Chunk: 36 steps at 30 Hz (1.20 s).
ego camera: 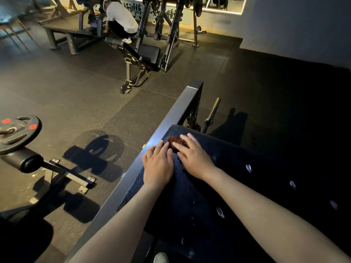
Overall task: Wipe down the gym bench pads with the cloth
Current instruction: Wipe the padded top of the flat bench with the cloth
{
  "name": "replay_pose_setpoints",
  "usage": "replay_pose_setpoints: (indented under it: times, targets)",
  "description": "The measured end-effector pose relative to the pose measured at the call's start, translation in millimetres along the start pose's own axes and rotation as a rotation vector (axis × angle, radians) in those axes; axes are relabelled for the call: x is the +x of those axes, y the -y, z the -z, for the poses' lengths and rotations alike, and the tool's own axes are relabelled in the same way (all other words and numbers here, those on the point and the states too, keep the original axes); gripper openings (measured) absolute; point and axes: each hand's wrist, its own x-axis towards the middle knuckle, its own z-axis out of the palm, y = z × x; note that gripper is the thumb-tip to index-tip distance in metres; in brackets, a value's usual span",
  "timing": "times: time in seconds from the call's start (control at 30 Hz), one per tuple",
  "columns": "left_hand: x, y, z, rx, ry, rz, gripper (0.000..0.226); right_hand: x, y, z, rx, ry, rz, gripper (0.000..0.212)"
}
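Both hands lie on the far end of the black bench pad. The right hand presses a small brown cloth under straight, spread fingers. The left hand rests flat just beside it, its fingertips close to the cloth. Just left of the hands runs a dark steel frame rail. Past the cloth a barbell end shows. Well off to the left of the hands sits a weight plate with red marks. Far beyond the hands, a person crouches by an incline bench.

Left hand, right hand and forearms bare; pale shoe toe, perhaps sneaker.
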Motion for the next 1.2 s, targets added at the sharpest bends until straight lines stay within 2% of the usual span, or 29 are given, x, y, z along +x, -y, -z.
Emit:
replay_pose_setpoints:
  times: [0.13,0.17,0.23,0.3,0.37,0.57,0.7,0.8,0.9,0.97,1.1,1.2]
  targets:
    - [3.5,0.5,-2.2,0.056,-0.016,-0.036,0.044,18.1,-20.5,9.7,-0.015,-0.129,-0.282,0.044]
    - [5.4,1.1,-3.3,0.057,-0.020,-0.040,0.044,21.2,-16.2,6.7,-0.014,-0.159,-0.303,0.044]
    - [9.6,1.0,-2.6,0.047,-0.046,-0.055,0.048,23.4,0.2,-4.8,-0.003,-0.146,-0.209,0.042]
    - [15.3,0.8,-0.5,-0.020,-0.057,-0.049,0.043,22.4,12.4,-13.7,0.037,-0.059,-0.047,0.040]
    - [21.0,2.8,-1.2,-0.081,-0.057,-0.033,0.038,30.0,6.0,-10.4,0.072,-0.005,0.008,0.039]
    - [24.9,7.8,-11.2,0.037,-0.068,-0.119,0.045,72.4,-11.0,-5.1,0.008,-0.087,-0.287,0.044]
    - [29.0,10.8,-8.9,-0.029,-0.135,-0.186,0.025,65.0,13.1,-15.1,0.097,-0.071,-0.126,0.036]
    - [33.5,13.5,-10.4,-0.097,-0.136,-0.175,0.029,52.1,5.8,-9.2,0.128,0.006,-0.030,0.036]
    - [34.2,13.2,-14.7,-0.071,-0.131,-0.151,0.049,57.1,-5.2,-1.9,0.062,-0.040,-0.171,0.038]
    - [33.6,11.6,-13.3,-0.061,-0.150,-0.164,0.051,56.3,2.5,-3.8,0.055,-0.095,-0.264,0.038]
    - [29.4,7.2,-4.8,-0.130,-0.121,-0.173,0.046,26.6,25.6,-15.3,0.065,-0.081,-0.132,0.036]
    - [27.0,9.5,-4.8,-0.085,-0.102,-0.173,0.040,14.1,9.3,-4.2,0.012,-0.042,-0.066,0.036]
